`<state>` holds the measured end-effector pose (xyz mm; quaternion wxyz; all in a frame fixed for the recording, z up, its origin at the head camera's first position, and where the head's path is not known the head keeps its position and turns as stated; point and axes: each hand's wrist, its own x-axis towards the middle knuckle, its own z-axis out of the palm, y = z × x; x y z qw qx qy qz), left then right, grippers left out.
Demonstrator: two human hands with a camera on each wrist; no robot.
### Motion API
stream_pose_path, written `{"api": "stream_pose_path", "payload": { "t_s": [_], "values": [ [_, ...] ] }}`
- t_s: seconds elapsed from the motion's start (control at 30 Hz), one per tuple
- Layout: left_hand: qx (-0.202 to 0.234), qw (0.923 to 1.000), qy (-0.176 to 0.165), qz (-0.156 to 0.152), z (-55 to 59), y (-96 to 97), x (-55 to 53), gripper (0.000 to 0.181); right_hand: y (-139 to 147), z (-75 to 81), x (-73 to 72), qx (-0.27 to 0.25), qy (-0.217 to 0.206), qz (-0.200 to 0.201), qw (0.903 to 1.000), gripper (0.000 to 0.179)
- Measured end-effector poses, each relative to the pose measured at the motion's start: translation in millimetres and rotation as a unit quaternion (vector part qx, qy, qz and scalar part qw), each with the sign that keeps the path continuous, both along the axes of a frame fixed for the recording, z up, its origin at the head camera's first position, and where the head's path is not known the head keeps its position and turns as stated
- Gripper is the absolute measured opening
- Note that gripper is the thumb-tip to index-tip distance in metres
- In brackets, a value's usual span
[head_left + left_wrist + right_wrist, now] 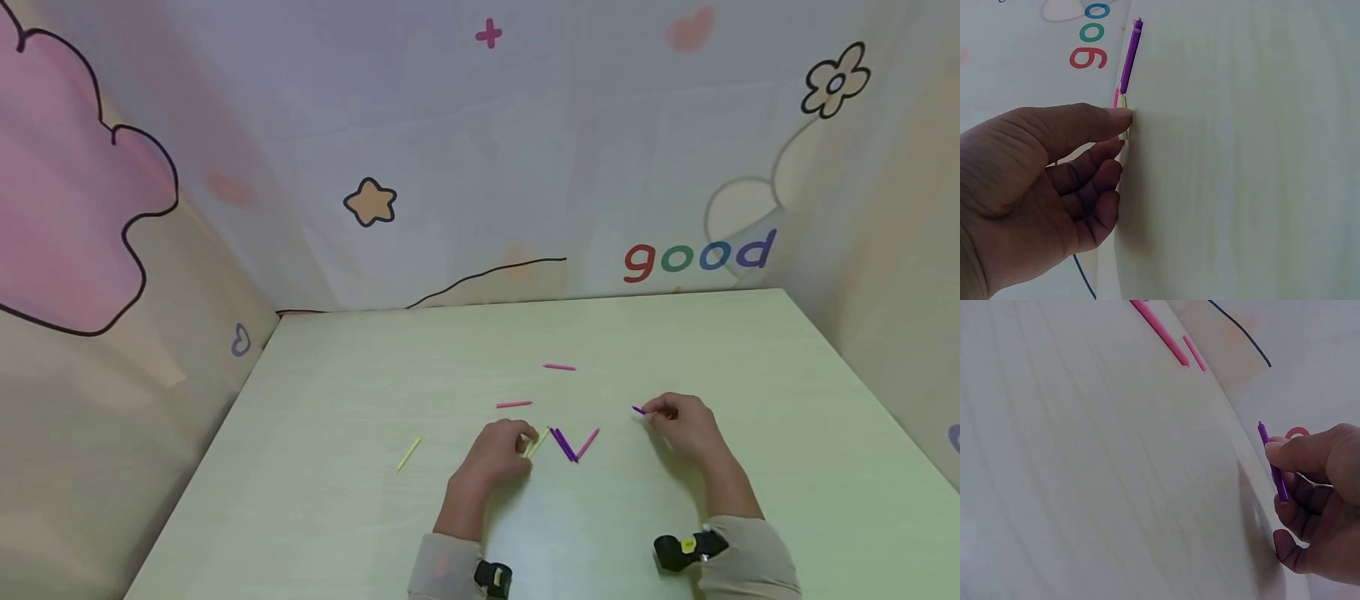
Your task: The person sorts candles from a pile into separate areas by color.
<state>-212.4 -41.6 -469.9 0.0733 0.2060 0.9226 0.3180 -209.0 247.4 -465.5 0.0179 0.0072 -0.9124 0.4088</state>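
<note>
Head view: at the table, left hand and right hand both pinch; a left nudge could skew the neighbouring purple sticks, a slack grip lose the left's yellow stick or right's purple stick.

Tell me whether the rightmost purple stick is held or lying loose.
Held. The right hand pinches the purple stick; the right wrist view shows it in the grip, with both its ends visible.
</note>
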Motion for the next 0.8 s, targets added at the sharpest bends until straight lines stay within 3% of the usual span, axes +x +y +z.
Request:
{"api": "stream_pose_path", "payload": {
  "t_s": [0.33,0.8],
  "values": [
    [0.013,0.9997,-0.016,0.015,-2.5,-3.9,0.0,0.036,15,-1.2,5.0,0.011,-0.024,-0.027,0.9993,0.014],
    [0.003,0.9995,0.017,0.026,-2.8,-11.0,1.1,0.029,27,-2.4,11.5,0.036,-0.014,-0.05,0.998,0.012]
  ]
}}
